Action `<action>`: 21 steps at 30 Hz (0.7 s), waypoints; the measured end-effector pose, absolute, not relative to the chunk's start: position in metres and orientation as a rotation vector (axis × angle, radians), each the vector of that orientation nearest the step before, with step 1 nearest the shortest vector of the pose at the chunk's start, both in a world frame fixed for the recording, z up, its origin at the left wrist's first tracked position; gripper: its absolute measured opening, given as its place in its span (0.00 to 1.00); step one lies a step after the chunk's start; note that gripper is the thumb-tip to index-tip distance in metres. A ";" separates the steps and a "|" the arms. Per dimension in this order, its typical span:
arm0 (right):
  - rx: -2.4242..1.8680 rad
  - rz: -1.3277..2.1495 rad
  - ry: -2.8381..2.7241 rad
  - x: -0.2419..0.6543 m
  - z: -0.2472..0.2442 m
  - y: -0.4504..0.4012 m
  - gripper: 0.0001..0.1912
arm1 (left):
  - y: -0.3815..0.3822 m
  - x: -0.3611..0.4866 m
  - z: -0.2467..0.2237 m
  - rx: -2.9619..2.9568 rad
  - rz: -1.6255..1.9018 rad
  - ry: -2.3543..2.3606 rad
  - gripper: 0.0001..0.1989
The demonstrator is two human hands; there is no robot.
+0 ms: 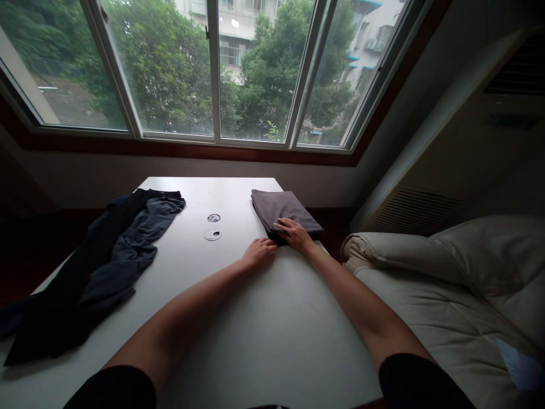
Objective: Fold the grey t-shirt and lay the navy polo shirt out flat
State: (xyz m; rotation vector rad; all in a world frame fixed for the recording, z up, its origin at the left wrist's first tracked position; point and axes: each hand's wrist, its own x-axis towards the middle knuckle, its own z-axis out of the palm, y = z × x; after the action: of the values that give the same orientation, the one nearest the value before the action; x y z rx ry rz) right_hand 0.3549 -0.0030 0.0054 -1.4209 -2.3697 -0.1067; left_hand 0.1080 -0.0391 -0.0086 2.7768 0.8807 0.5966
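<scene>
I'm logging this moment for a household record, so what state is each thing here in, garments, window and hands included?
Gray garment: folded flat, on top of something black
Dark clothes: unfolded, rumpled, partly over the table's left edge
Right hand: resting on the gray garment
Left hand: fingers curled, by the folded stack's near edge
Window: cannot tell whether fully closed

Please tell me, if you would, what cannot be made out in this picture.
All in the head view:
- Lower layers of the folded stack: hidden by its top layer and the right hand.
- Left hand's grip, if any: fingers curled, too dark at the stack's edge.
- Dark clothes' far left end: cut off by the left edge.
- White table's near end: cut off by the bottom edge.
</scene>
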 end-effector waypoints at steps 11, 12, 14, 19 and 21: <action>-1.354 -0.030 -2.484 0.363 0.005 -0.011 0.22 | -0.052 0.101 -0.007 2.774 0.657 0.834 0.15; -1.355 -0.016 -2.458 0.362 0.002 -0.010 0.20 | -0.054 0.100 -0.006 2.759 0.677 0.840 0.14; -1.379 -0.001 -2.363 0.359 0.000 -0.004 0.19 | -0.057 0.098 -0.004 2.733 0.740 0.889 0.15; -1.621 -0.156 -1.995 0.343 -0.002 0.012 0.25 | -0.056 0.100 -0.006 2.707 0.816 1.031 0.28; -1.723 -0.174 -1.965 0.335 -0.009 0.014 0.27 | -0.052 0.102 -0.009 2.732 0.679 1.012 0.30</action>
State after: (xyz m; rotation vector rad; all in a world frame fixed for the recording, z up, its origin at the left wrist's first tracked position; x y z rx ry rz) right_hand 0.3349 0.0136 -0.0094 -1.7233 -1.9648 -0.1741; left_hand 0.1020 -0.0523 -0.0091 2.7325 1.0116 0.6785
